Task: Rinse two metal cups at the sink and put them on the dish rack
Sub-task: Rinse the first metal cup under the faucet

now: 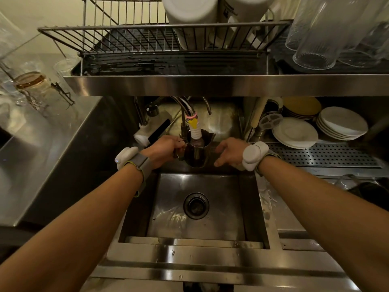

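Observation:
A dark metal cup (pixel 197 152) with a spout and a side handle hangs over the back of the sink (pixel 195 209). My left hand (pixel 166 149) grips its handle. The ribbed white faucet nozzle (pixel 195 133) with a yellow collar reaches down into the cup's mouth. My right hand (pixel 229 151) hovers just right of the cup, fingers spread, holding nothing. The wire dish rack (pixel 147 36) stands on the shelf above the sink, its left half bare. I see only this one metal cup.
White containers (pixel 191 15) sit in the rack's middle, clear glasses (pixel 317 45) at its right. Stacked white plates (pixel 294 132) and a perforated drain tray (pixel 320 155) lie right of the sink. Glass jars (pixel 31 87) stand on the steel counter at left.

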`<state>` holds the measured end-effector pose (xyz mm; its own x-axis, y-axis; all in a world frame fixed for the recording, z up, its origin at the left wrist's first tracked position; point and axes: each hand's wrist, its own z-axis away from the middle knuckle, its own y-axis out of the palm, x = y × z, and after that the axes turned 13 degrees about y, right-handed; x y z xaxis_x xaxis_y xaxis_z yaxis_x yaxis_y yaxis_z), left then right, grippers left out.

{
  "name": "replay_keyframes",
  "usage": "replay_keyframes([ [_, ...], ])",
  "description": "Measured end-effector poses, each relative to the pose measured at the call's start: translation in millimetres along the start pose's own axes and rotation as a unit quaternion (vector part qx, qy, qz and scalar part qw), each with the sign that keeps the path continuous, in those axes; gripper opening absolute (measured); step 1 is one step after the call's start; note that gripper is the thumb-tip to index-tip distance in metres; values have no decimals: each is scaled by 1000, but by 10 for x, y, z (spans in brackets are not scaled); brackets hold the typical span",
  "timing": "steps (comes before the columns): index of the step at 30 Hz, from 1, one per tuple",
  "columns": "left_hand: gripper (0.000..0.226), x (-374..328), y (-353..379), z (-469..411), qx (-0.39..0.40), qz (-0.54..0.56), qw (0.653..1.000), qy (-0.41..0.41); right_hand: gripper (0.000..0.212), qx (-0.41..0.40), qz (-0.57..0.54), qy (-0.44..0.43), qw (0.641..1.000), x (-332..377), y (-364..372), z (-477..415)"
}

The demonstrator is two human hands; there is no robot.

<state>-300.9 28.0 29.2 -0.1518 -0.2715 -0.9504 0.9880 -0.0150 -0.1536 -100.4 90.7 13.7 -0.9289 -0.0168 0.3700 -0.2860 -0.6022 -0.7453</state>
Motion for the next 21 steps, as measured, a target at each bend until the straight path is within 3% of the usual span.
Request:
replay_keyframes([
  [4, 23, 40, -2, -35, -16, -81, 996, 14, 61, -3, -7, -3, 1000, -10, 7, 11],
  [8, 14, 81, 2, -99, -25, -277, 959, 57, 59, -3, -2, -6, 1000, -16, 13, 26],
  [14, 22, 66, -47, -41, -9, -586, 797, 149, 62, -14, 5, -3, 1000, 10, 11, 85],
  [18, 20, 20, -34, 64, 6, -657, 720, 224, 57, -26, 12, -11, 1000, 16, 74, 173],
  [21, 26, -9, -13, 166, 18, -723, 649, 236, 57, -26, 13, -13, 999, 29, 103, 239],
])
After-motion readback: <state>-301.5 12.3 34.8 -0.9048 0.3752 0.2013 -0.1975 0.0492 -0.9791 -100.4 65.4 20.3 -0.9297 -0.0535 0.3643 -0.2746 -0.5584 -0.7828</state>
